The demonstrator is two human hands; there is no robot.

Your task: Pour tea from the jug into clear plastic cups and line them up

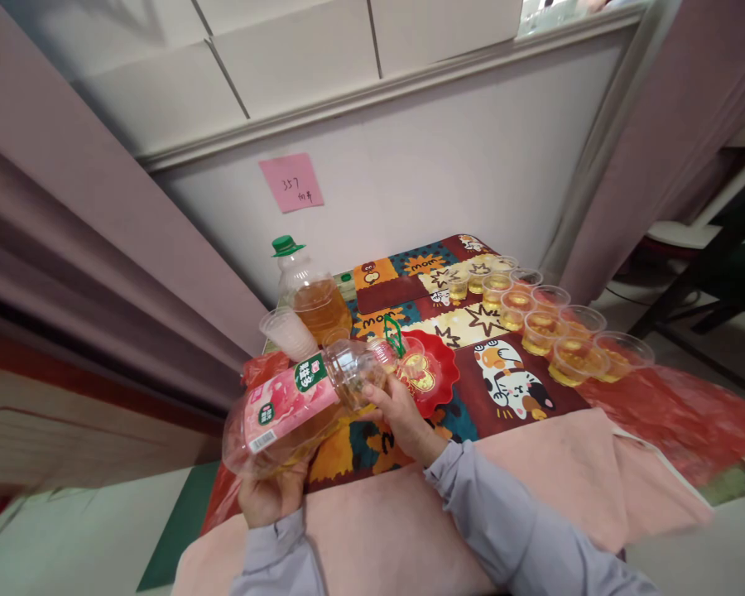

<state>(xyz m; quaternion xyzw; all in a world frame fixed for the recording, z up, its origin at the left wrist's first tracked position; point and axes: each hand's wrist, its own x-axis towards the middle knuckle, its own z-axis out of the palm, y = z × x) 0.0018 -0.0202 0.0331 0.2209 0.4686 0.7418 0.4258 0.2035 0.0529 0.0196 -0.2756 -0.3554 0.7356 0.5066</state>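
A large clear juice bottle with a pink label lies tilted in my hands, its neck pointing right over a red scalloped plate. My left hand cups the bottle's base from below, its fingers mostly hidden. Around the neck end is my right hand, with the thumb on the near side. Amber liquid shows inside the bottle. A green plastic loop stands at the mouth. Near the mouth, a clear plastic cup appears on the plate, partly hidden.
Behind the bottle stands a second jug with a green cap and amber juice. Stacked clear cups lean beside it. Several cups of yellow liquid line the table's right side. Pink cloth covers the front; red plastic film hangs right.
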